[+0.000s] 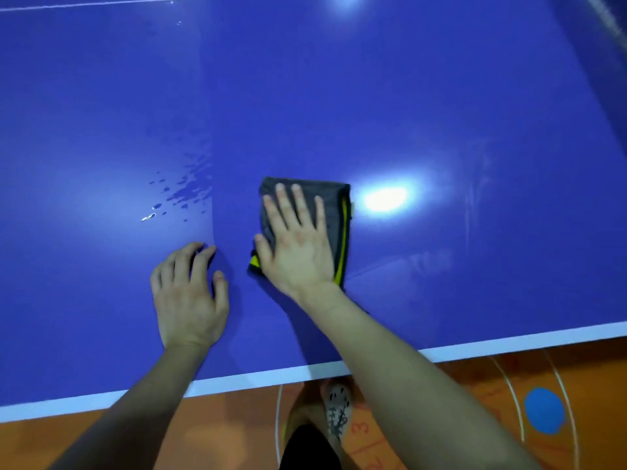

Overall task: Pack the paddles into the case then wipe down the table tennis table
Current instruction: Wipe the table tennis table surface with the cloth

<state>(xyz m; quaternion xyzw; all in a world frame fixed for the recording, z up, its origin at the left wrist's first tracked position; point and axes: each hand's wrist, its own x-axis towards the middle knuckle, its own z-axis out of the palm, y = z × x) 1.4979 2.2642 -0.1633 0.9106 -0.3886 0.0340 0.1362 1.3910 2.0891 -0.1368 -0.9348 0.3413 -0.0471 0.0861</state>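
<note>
Table (441, 96) wiping in hand: our right hand (298, 242) presses the cloth (334, 198) flat, fingers spread. Our left hand (188, 296) rests open, empty. Next we sweep towards the droplets (183, 195).

right hand (298, 245) covers most of the cloth (336, 201), only top strip and yellow-trimmed right edge show. tabletop (373, 96) cut off left, right and top (far end out of frame). both forearms run out the bottom edge. floor markings (361, 429) blurred, unreadable
</note>
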